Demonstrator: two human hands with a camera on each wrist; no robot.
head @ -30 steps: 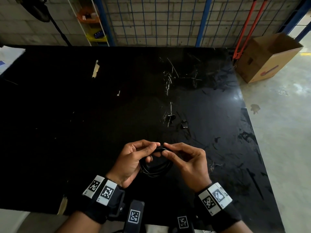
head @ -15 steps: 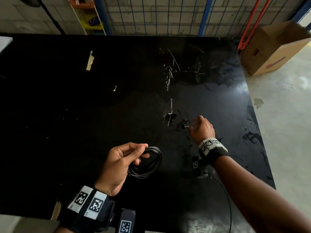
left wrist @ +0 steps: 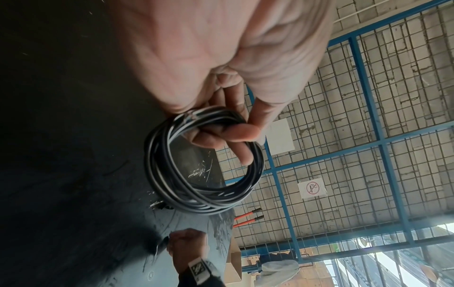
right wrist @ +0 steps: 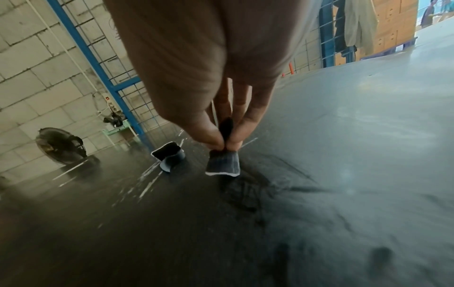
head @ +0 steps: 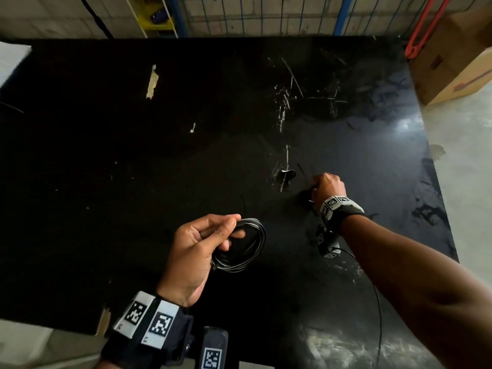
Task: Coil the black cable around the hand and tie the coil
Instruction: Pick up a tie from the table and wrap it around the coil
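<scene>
The black cable (head: 246, 247) is wound into a small round coil (left wrist: 206, 170) of several turns. My left hand (head: 213, 233) pinches the coil at its top between thumb and fingers, above the black table (head: 133, 182). My right hand (head: 323, 186) is stretched out further up the table, to the right of the coil. In the right wrist view its thumb and fingers (right wrist: 222, 142) pinch a short dark strip of tape (right wrist: 223, 163) and lift it just above the surface. A second curled strip (right wrist: 169, 155) lies on the table beside it.
A cardboard box (head: 458, 70) stands on the floor past the table's right edge, with red-handled bolt cutters (head: 426, 27) leaning beside it. A blue wire-mesh fence (head: 266, 14) runs behind the table. A thin wire (head: 378, 302) trails from my right wrist.
My right hand left the coil and reached up and right across the table, where it took hold of a strip of tape. My left hand kept the coil.
</scene>
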